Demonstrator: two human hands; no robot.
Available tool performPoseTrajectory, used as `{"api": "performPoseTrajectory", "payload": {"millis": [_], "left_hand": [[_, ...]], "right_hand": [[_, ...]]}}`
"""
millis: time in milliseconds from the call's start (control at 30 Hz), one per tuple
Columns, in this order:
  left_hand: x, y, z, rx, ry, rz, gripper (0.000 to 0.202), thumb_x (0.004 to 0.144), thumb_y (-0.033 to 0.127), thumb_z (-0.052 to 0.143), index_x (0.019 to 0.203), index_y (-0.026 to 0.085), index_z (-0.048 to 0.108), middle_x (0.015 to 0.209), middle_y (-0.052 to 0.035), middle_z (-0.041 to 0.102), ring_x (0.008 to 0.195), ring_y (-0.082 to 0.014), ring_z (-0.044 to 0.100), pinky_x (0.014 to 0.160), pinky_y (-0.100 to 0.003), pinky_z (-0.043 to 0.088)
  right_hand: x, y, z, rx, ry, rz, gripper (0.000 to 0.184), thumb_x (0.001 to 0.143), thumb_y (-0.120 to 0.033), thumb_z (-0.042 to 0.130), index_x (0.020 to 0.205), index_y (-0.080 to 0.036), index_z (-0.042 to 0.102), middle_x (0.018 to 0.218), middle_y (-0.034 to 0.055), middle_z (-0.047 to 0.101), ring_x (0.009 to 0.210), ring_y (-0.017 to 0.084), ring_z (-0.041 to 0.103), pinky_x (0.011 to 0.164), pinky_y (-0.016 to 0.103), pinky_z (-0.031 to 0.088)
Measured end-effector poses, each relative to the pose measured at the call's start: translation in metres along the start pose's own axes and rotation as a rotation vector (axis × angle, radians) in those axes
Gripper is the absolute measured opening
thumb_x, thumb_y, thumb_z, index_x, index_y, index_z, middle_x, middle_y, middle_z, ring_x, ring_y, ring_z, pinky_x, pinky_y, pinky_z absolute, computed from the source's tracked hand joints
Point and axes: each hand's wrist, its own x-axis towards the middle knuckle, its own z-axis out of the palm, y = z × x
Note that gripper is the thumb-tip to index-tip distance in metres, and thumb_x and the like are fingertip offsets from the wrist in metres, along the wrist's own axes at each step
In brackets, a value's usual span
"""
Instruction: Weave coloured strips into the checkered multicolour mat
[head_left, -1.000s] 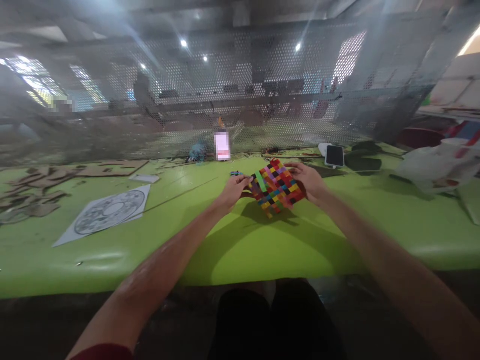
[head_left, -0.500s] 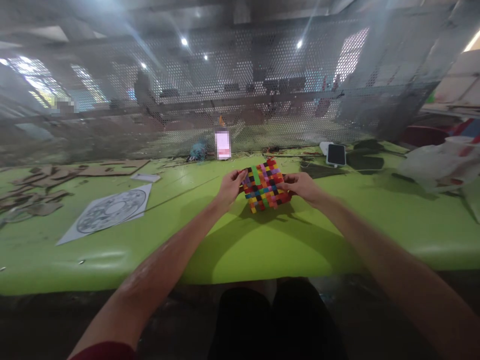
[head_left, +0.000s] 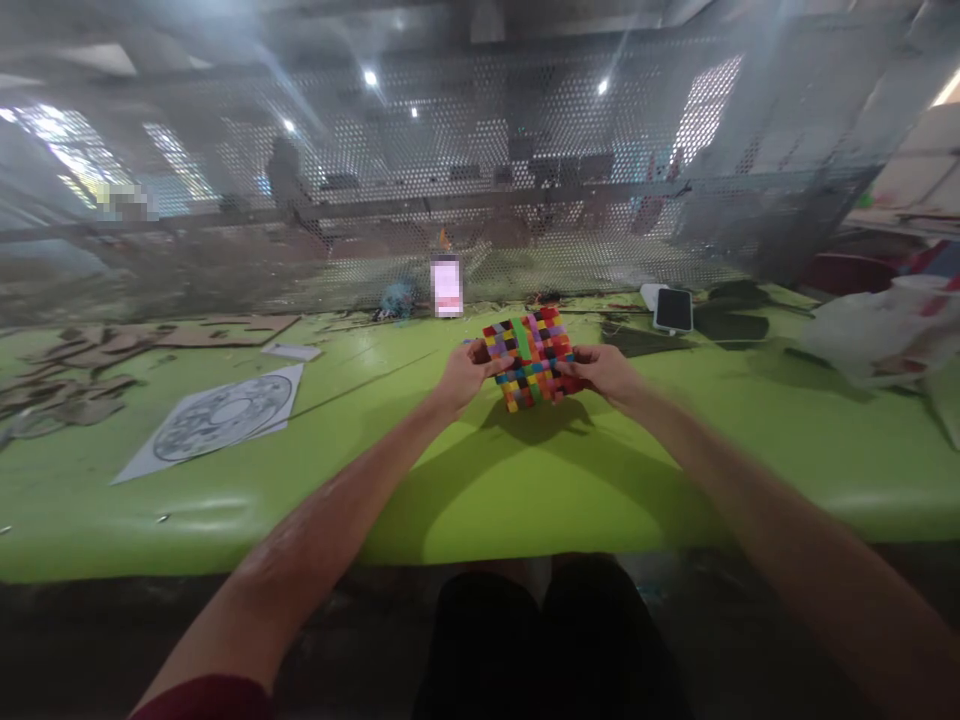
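A small woven mat point(head_left: 534, 378) of many-coloured strips, checkered in red, yellow, black, blue and purple, is held up over the green tabletop point(head_left: 525, 490). A bright green strip shows near its upper middle. My left hand point(head_left: 466, 372) pinches the mat's left edge, thumb on the near face. On the opposite edge my right hand point(head_left: 604, 372) grips it the same way, with its other fingers partly hidden behind. The mat leans back a little, and its shadow falls on the table below.
Cut cardboard pieces point(head_left: 97, 350) lie at the left, behind a sheet with a round printed pattern point(head_left: 225, 412). A phone point(head_left: 673, 310) rests at the back right, near dark green pieces point(head_left: 727, 318). A plastic bag point(head_left: 870, 330) sits far right. A perforated screen point(head_left: 510, 220) stands behind.
The mat has risen slightly and its face has turned more towards me. My left thumb has slid further in over its face. Both hands keep their hold.
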Motion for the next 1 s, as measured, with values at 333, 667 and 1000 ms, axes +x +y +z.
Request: {"api": "performPoseTrajectory", "payload": {"millis": [333,667,1000], "left_hand": [[-0.008,0.002,0.002,0.16,-0.12,-0.126,0.047,0.075,0.036,0.089,0.112,0.014,0.07,0.117,-0.0152,0.074,0.095,-0.0217,0.072,0.079,-0.035,0.061],[-0.006,-0.007,0.002,0.052,-0.102,-0.155,0.039,0.068,0.034,0.094,0.095,0.011,0.078,0.093,-0.0105,0.08,0.076,-0.0154,0.073,0.081,-0.034,0.063],[-0.008,0.002,0.003,0.154,-0.078,-0.156,0.034,0.066,0.033,0.094,0.088,0.011,0.078,0.08,-0.0077,0.078,0.066,-0.015,0.071,0.07,-0.032,0.064]], "right_hand": [[0.005,0.001,0.001,0.139,0.056,-0.031,0.011,0.076,-0.012,0.087,0.082,-0.017,0.08,0.091,0.0056,0.082,0.074,0.016,0.077,0.076,0.029,0.069],[-0.001,0.0,-0.003,-0.143,0.111,-0.012,0.026,0.067,-0.032,0.096,0.075,-0.015,0.077,0.079,0.008,0.078,0.062,0.013,0.068,0.051,0.021,0.055],[-0.001,0.0,-0.001,-0.296,0.127,-0.146,0.042,0.063,-0.053,0.094,0.066,-0.015,0.077,0.061,0.0053,0.071,0.047,0.01,0.056,0.046,0.024,0.05]]}}
